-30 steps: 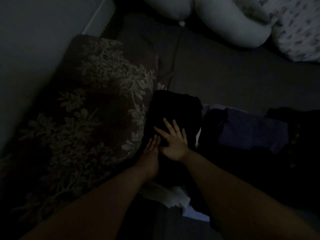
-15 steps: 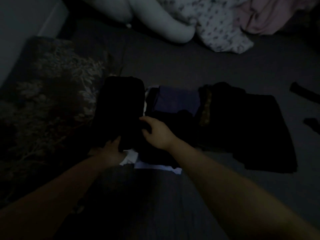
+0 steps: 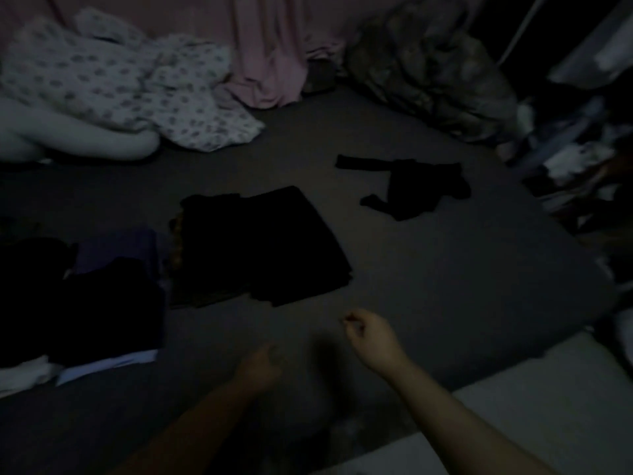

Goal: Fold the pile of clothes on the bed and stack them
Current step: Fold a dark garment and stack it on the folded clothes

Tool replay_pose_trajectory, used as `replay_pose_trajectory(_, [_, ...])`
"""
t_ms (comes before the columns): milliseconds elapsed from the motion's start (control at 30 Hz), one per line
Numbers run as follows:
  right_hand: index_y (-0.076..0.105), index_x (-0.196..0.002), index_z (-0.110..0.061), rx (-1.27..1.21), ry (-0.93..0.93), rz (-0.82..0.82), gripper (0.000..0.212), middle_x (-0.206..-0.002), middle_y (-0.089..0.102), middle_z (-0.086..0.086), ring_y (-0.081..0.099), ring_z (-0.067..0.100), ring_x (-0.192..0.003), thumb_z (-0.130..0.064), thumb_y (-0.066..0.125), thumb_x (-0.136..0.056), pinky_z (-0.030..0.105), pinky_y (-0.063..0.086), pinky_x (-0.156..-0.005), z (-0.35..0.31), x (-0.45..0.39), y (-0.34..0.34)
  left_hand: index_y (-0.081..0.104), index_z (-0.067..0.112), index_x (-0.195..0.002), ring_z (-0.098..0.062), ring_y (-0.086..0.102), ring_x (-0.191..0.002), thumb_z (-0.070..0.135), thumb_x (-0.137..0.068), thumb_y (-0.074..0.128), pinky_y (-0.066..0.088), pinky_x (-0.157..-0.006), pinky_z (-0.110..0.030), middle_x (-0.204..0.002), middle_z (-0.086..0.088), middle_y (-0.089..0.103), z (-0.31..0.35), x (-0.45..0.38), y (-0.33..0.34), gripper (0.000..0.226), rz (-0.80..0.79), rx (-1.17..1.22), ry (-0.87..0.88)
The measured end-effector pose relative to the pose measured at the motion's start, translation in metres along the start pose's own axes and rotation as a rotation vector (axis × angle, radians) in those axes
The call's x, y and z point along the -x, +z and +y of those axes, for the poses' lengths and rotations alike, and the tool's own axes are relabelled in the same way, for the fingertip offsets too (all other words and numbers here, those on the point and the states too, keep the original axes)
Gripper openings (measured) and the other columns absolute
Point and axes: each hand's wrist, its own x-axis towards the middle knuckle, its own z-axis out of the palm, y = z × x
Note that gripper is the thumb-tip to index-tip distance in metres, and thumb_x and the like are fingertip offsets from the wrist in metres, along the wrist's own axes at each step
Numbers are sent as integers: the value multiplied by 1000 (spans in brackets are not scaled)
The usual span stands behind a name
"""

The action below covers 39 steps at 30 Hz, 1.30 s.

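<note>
The room is very dim. On the dark bed sheet (image 3: 428, 286) lie folded clothes: a black stack (image 3: 85, 303) at the left with a purple piece (image 3: 116, 248) behind it and white fabric under it, and a wider folded black pile (image 3: 267, 245) in the middle. Loose black garments (image 3: 418, 186) lie unfolded farther right. My right hand (image 3: 368, 334) hovers over bare sheet near the front, fingers loosely curled, holding nothing. My left hand (image 3: 260, 366) is lower and to the left, also empty, fingers loosely curled.
A white spotted duvet (image 3: 137, 84), a pale bolster (image 3: 78, 138) and pink fabric (image 3: 267, 56) line the far side. A mottled blanket (image 3: 435, 73) sits at the back right. Cluttered items (image 3: 575, 159) stand beyond the bed's right edge. A light mattress edge (image 3: 531, 406) shows at the front right.
Both hands have left the black stack at the left and drawn back, now empty. The view has swung right, bringing the loose black garments into sight.
</note>
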Motion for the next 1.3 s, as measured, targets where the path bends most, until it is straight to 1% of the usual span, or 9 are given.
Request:
replay_pose_trajectory(233, [65,-114,-9,101,157,104,27,-118,65,9,59,22,-110,-15,51,-91,25,40,-92,130,17,-121,36,9,-141,-21,34,-136,28,-99,41,24,-106,-20,-149,-8,36,158,-29,92,46,-10,-203,205])
replay_pose_trajectory(333, [65,-111,-5,132,148,72,26,-117,63,13,58,25,-109,-16,51,-92,29,40,-93,147,-3,-131,29,11,-144,-16,28,-139,28,-100,39,20,-105,-16,-152,-3,28,181,-53,102,48,4,-322,261])
replay_pose_trajectory(533, [64,-107,2,168,109,18,24,-113,63,19,57,32,-107,-11,53,-90,32,40,-93,170,-72,-143,14,9,-148,-21,12,-145,32,-100,36,12,-116,-29,-157,-10,12,204,-106,108,58,-16,-477,213])
replay_pose_trajectory(733, [59,-121,-2,154,153,8,31,-124,58,18,53,30,-117,-14,53,-92,27,36,-97,205,-138,-162,38,6,-139,-25,36,-134,24,-94,52,29,-107,-29,-146,-16,35,250,-164,131,51,-30,-186,181])
replay_pose_trajectory(867, [36,-141,-6,151,228,-33,55,-146,36,15,31,25,-137,-23,56,-92,19,21,-106,248,-168,-173,48,-2,-129,-35,52,-120,34,-89,49,44,-96,-31,-128,-24,52,283,-201,148,54,132,-180,276])
replay_pose_trajectory(1000, [19,-148,-10,219,229,-123,75,-155,18,11,14,23,-144,-34,60,-90,18,16,-108,291,-216,-219,16,13,-149,-32,17,-142,59,-80,37,18,-116,-34,-152,-17,22,313,-249,159,86,-44,-347,233])
replay_pose_trajectory(1067, [17,-149,-10,279,239,-141,83,-154,21,13,17,25,-143,-41,62,-87,22,19,-110,314,-260,-249,15,18,-150,-34,15,-142,54,-85,45,20,-116,-40,-153,-19,19,336,-287,160,80,19,-394,241])
replay_pose_trajectory(1167, [8,-150,-12,345,274,-221,101,-156,14,17,12,34,-144,-52,67,-78,35,19,-115,349,-332,-284,31,27,-145,-36,4,-144,37,-93,46,22,-113,-48,-154,-19,17,382,-358,154,55,113,-560,306])
replay_pose_trajectory(1300, [-11,-150,-22,591,278,-488,114,-157,-11,18,-6,43,-142,-61,65,-75,54,15,-115,406,-357,-291,31,40,-143,-33,-19,-143,33,-97,43,6,-117,-49,-155,-15,-19,451,-422,152,49,97,-681,308])
